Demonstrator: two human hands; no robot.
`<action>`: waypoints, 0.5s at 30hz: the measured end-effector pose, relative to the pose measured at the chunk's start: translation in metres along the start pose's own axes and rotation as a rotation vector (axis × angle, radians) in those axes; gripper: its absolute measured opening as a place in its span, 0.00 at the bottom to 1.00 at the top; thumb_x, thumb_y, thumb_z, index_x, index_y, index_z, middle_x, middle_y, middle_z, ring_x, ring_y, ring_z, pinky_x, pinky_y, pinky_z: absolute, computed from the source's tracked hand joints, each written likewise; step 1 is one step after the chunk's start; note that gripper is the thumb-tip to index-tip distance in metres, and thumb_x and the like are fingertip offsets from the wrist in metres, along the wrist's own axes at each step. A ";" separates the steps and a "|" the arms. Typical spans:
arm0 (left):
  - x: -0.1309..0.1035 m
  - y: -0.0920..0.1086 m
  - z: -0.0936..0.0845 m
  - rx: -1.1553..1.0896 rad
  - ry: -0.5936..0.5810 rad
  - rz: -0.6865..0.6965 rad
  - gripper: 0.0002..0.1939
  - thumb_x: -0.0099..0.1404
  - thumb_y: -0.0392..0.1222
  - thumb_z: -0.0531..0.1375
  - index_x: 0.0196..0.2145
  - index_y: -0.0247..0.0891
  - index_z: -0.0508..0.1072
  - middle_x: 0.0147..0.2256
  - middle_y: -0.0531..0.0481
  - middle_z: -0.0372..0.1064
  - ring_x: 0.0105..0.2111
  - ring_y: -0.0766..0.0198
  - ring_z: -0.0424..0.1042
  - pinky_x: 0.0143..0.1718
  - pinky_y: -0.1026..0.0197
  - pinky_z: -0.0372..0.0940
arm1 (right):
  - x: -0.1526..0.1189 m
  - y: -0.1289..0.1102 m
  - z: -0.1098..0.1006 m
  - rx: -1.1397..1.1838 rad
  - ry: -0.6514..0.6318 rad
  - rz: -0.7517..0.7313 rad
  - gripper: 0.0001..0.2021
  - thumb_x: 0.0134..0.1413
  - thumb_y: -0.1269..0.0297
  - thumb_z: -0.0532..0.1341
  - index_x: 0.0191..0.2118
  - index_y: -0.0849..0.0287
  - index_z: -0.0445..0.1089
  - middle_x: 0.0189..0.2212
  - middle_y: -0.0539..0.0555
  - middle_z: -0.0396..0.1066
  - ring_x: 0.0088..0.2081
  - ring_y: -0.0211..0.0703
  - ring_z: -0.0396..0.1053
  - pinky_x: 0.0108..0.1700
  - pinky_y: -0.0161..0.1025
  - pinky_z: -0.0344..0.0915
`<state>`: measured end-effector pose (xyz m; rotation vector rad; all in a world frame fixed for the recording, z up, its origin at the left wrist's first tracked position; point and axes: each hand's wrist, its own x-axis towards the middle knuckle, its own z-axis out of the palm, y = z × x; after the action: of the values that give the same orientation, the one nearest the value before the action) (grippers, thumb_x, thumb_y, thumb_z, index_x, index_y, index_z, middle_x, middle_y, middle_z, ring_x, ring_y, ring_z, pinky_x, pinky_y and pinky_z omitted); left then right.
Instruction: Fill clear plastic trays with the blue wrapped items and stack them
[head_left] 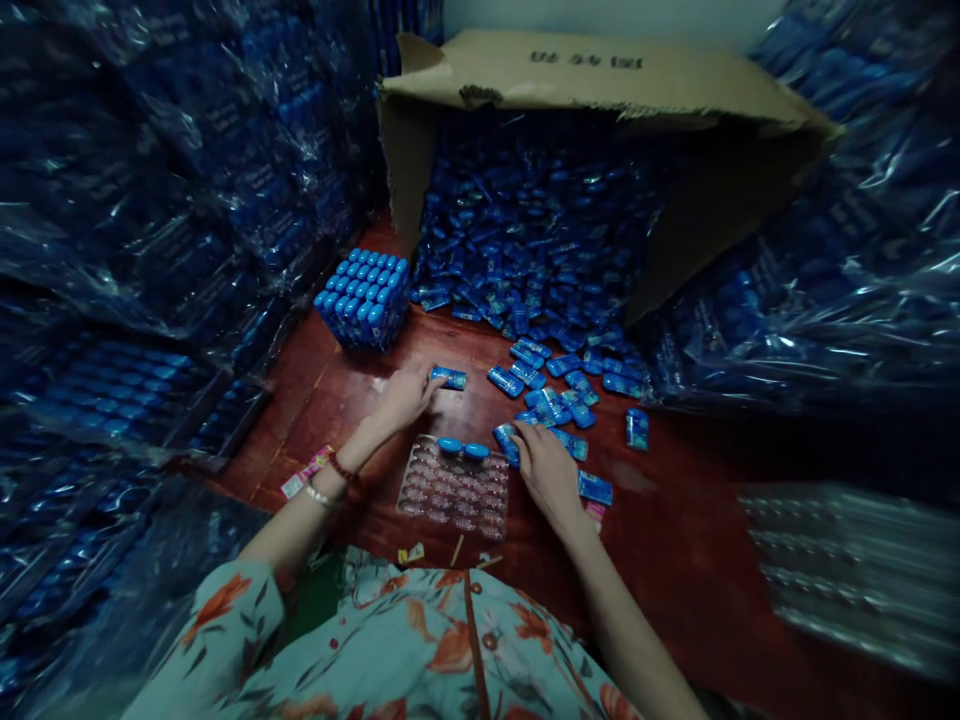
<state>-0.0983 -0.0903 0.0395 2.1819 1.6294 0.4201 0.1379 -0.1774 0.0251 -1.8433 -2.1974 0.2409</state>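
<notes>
Gleaming blue with rounded ends and paler print, a small pack (448,377) is lying at twelve o'clock from the clear tray (450,492); the left hand (405,398) is pinching its left end. Between one and two o'clock, the right hand (549,470) is pinching a second pack (505,442), tilted. Two bright-topped packs (463,449) are standing in the tray's far row. Beyond, a block of packs (364,300) is standing at eleven o'clock, and a cardboard box (600,75) is spilling more past twelve.
</notes>
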 end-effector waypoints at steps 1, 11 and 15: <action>0.010 -0.004 0.005 -0.009 0.038 -0.053 0.16 0.66 0.49 0.53 0.45 0.36 0.67 0.38 0.44 0.67 0.37 0.57 0.69 0.39 0.60 0.60 | 0.003 0.000 0.000 -0.048 -0.057 0.022 0.17 0.63 0.62 0.48 0.54 0.60 0.63 0.44 0.60 0.69 0.42 0.45 0.69 0.41 0.39 0.64; 0.000 -0.027 0.027 -0.147 0.046 -0.054 0.06 0.64 0.38 0.53 0.37 0.35 0.68 0.35 0.45 0.65 0.34 0.60 0.67 0.39 0.60 0.62 | -0.008 0.024 -0.021 0.006 -0.303 -0.005 0.15 0.57 0.64 0.56 0.50 0.58 0.61 0.42 0.57 0.70 0.38 0.45 0.71 0.34 0.37 0.64; -0.074 -0.038 0.007 -0.286 0.153 -0.092 0.08 0.65 0.42 0.52 0.36 0.37 0.68 0.34 0.48 0.66 0.34 0.62 0.66 0.37 0.61 0.63 | -0.037 0.032 -0.021 0.588 -0.179 0.135 0.18 0.54 0.56 0.58 0.49 0.56 0.59 0.29 0.49 0.69 0.27 0.39 0.67 0.28 0.34 0.63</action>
<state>-0.1476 -0.1522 0.0146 1.8958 1.6260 0.7582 0.1798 -0.2087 0.0323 -1.6689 -1.8233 0.9938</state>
